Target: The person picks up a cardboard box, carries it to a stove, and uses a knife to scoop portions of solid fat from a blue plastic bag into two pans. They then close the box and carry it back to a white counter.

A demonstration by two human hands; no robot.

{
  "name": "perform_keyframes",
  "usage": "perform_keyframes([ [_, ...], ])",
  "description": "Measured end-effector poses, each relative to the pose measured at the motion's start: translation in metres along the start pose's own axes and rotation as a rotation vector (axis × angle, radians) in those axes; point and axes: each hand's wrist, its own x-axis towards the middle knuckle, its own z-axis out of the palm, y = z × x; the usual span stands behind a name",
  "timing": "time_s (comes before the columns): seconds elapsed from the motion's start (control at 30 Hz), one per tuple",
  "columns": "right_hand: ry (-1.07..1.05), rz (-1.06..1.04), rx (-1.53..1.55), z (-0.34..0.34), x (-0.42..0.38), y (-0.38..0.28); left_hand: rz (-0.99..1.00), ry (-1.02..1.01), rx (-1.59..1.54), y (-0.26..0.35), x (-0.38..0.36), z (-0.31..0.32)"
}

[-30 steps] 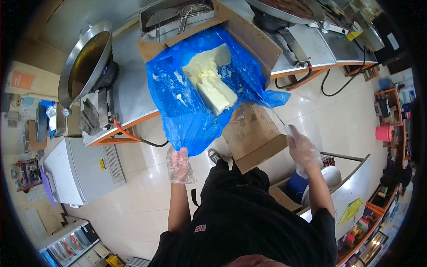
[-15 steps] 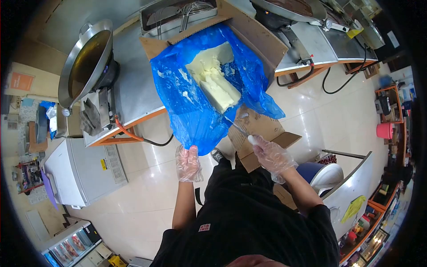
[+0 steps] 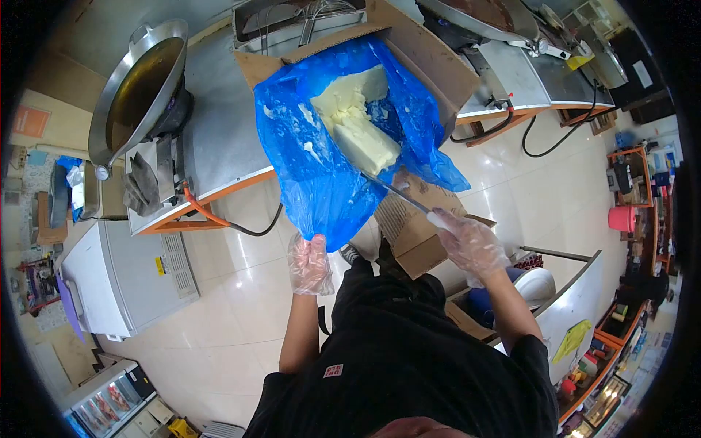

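Clear plastic gloves cover both hands. My left hand (image 3: 311, 264) is closed on the lower edge of a blue plastic bag (image 3: 314, 193), pulling it down taut. This bag lines an open cardboard box (image 3: 431, 62) tilted on the metal table. Inside lies a large pale yellow block of fat, like butter or margarine (image 3: 365, 144), with a roughly dug-out upper part. My right hand (image 3: 471, 247) grips the white handle of a knife (image 3: 403, 194). Its long metal blade points up and left, its tip at the block's lower edge.
A wide pan of dark oil (image 3: 146, 95) sits on a burner at the left. Behind the box is a metal tray (image 3: 255, 25) with whisks. Another large pan (image 3: 482, 16) stands at the upper right. Cardboard flaps (image 3: 420, 219) hang below the box, and a white freezer (image 3: 128, 274) is at left.
My right hand has moved right and slightly down with the knife, and more of the blade shows along the block's lower end. My left hand keeps its hold on the bag.
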Motion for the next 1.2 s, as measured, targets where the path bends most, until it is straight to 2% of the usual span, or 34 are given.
perform_keyframes([
  [0.17,-0.029,0.079,-0.137,-0.036,-0.042,-0.002,-0.010,0.044,-0.124,0.003,-0.002,0.001],
  [0.37,-0.001,0.144,-0.148,-0.007,-0.064,0.002,0.027,-0.052,-0.026,0.008,0.010,-0.005],
  [0.47,0.054,0.178,-0.108,0.010,-0.056,0.000,-0.018,-0.186,-0.043,0.019,0.017,0.000],
  [0.57,0.078,0.103,-0.162,0.023,-0.034,-0.001,-0.027,-0.100,0.123,0.039,0.017,0.009],
  [0.67,0.127,-0.002,-0.091,0.033,-0.006,0.003,-0.030,-0.123,0.189,0.039,0.013,0.015],
  [0.77,0.125,-0.020,-0.099,0.044,0.017,0.001,0.076,-0.149,0.171,0.037,0.013,0.018],
  [0.87,0.032,0.056,-0.116,0.055,0.038,-0.006,0.053,-0.167,0.210,0.033,0.011,0.017],
  [0.97,0.053,0.090,-0.079,0.092,0.060,0.003,0.093,-0.150,0.238,0.038,0.011,0.019],
  [1.07,0.111,-0.009,-0.138,0.117,0.062,0.009,0.049,-0.132,0.269,0.033,0.009,0.018],
  [1.1,0.111,0.023,-0.105,0.123,0.062,0.009,0.012,-0.134,0.285,0.029,0.008,0.017],
  [1.2,0.126,0.085,-0.025,0.124,0.053,0.003,0.083,-0.083,0.328,0.031,0.007,0.019],
])
